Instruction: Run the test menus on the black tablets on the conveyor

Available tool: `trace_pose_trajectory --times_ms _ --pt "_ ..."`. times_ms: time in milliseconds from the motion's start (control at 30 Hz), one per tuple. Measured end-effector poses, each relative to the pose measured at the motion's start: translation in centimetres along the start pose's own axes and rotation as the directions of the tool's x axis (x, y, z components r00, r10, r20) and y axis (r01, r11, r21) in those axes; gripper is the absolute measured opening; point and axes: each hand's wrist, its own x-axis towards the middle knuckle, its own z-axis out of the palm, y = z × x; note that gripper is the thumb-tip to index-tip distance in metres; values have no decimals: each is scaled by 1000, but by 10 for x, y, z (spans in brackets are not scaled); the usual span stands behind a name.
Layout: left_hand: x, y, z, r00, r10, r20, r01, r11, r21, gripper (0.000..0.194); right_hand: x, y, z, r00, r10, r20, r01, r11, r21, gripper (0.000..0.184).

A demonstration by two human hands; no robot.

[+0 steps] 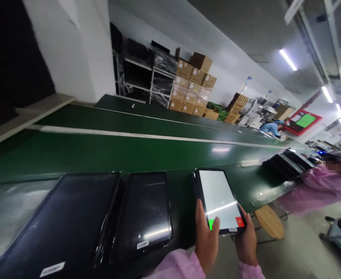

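A tablet (218,197) with a lit white screen lies at the near edge of the green bench, a green square and a red square along its lower edge. My left hand (206,240) grips its lower left corner, thumb resting on the green square. My right hand (247,242) holds the lower right corner, thumb beside the red square. Both wrists wear pink sleeves.
Two dark tablets (145,213) (68,221) lie left of the lit one. A long green conveyor (129,147) runs behind. A round wooden stool (270,221) stands right. A person in pink (321,186) leans on the bench at right. Stacked cartons (192,87) and shelving stand far back.
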Motion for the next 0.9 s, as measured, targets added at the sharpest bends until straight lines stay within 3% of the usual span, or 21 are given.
trace_pose_trajectory --times_ms 133,233,333,500,900 --pt "22 -8 26 999 -17 48 12 995 103 86 45 18 2 997 -73 24 74 994 -80 72" --pt "29 -13 25 997 -7 72 -4 987 160 85 60 27 14 999 22 42 -23 999 25 63" --pt "27 -15 19 993 2 119 -27 979 204 84 63 37 24 989 140 36 -144 981 129 58" --pt "19 -12 13 989 -4 145 -37 960 278 88 61 51 27 975 215 59 -222 953 205 70" --pt "30 -15 0 989 36 145 -92 909 406 98 62 55 31 960 267 84 -279 927 249 71"
